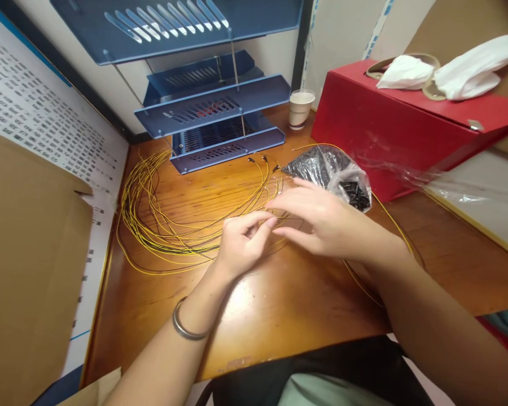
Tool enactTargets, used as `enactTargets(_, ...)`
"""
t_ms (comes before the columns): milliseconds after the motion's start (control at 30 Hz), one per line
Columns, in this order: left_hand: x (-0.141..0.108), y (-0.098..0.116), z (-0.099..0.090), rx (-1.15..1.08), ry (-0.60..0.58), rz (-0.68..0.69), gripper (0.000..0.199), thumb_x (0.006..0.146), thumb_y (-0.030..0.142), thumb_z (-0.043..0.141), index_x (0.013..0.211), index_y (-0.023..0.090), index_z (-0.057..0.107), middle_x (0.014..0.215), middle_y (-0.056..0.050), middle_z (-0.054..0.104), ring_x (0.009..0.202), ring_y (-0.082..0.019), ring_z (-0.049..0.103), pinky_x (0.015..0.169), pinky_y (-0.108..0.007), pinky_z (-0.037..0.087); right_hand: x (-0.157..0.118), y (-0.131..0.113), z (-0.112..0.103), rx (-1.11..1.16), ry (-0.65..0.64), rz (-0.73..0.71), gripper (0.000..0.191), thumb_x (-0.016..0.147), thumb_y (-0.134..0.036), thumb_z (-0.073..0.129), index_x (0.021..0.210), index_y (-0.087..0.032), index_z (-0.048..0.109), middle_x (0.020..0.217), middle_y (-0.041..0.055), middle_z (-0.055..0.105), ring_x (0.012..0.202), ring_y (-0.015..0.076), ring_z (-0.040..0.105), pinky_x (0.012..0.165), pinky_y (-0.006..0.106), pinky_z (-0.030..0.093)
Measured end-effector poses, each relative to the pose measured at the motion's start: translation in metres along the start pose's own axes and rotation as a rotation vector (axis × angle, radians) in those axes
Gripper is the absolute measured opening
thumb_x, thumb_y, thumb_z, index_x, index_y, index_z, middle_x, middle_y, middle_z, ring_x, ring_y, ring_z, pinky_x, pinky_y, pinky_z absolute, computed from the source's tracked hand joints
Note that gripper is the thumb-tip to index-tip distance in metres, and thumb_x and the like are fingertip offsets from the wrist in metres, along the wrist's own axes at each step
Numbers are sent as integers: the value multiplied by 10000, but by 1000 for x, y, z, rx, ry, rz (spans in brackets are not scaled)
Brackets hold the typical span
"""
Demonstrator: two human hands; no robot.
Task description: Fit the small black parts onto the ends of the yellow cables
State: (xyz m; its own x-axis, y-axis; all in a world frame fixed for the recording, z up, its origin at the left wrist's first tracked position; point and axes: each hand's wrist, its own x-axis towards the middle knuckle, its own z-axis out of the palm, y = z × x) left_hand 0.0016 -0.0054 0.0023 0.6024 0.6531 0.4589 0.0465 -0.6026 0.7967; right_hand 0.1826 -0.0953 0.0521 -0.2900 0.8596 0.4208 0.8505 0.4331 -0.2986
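My left hand (pixel 245 239), with a dark bangle (pixel 186 327) at the wrist, is closed in a pinch over the middle of the table. What lies between its thumb and finger is too small to make out. Just to its right, my right hand (pixel 317 217) has thumb and fingers apart, their tips close to the left fingertips. Behind both hands runs a loose coil of thin yellow and dark wires (pixel 141 225). Several wire ends carry small black connectors (pixel 265 159). Beyond my right hand sits a clear plastic bag (pixel 322 163) of small black parts, partly covered by that hand.
A blue tiered file rack (pixel 228 144) stands at the back of the wooden table (pixel 279 304), beside a paper cup (pixel 301 110). A red box (pixel 355 118) with white tissue on top is at the right. Brown cardboard (pixel 29 259) and a printed board (pixel 46 101) line the left.
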Motion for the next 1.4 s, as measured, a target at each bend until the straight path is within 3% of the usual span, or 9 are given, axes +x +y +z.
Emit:
enactTargets(133, 1, 0, 1, -59, 50, -3, 219, 885, 284, 675, 792, 116, 780, 486, 52, 415, 451, -46, 306, 446, -194, 266, 1, -1, 11, 85, -56, 87, 210, 984, -245, 573, 1149, -160, 672, 1094, 96, 749, 987, 234, 703, 903, 362, 523)
enactTargets(233, 3, -1, 2, -95, 85, -10, 224, 876, 304, 699, 799, 119, 799, 471, 53, 402, 443, -44, 290, 436, -197, 255, 0, 3, 11, 122, -52, 145, 156, 982, -204, 568, 1082, -171, 682, 965, 47, 756, 838, 180, 707, 746, 280, 494)
enactTargets(367, 4, -1, 3, -111, 131, -16, 213, 867, 314, 717, 795, 133, 805, 471, 49, 420, 442, -45, 296, 428, -200, 245, 1, 4, 9, 94, 37, 127, 88, 958, -193, 608, 983, -162, 687, 823, 12, 724, 689, 129, 645, 648, 242, 431)
enactTargets(567, 2, -2, 3, -127, 153, -28, 185, 855, 314, 738, 811, 144, 797, 468, 65, 357, 448, -46, 272, 430, -212, 216, 3, 3, 8, 99, 174, 28, 53, 944, -146, 621, 913, -153, 664, 813, -1, 709, 625, 94, 571, 608, 230, 395)
enactTargets(800, 2, -2, 2, -136, 103, -24, 142, 839, 297, 756, 874, 163, 786, 478, 94, 247, 447, -43, 209, 434, -225, 160, 2, 8, 9, 115, 193, 4, 88, 944, -134, 605, 881, -158, 661, 800, 6, 699, 663, 111, 587, 621, 240, 409)
enactTargets(1400, 3, -3, 5, -105, 147, -58, 192, 859, 322, 731, 820, 145, 795, 486, 56, 384, 466, -51, 281, 455, -224, 222, 2, 6, 10, 96, 135, 79, 108, 959, -193, 587, 966, -171, 692, 857, 21, 733, 687, 130, 614, 665, 256, 425)
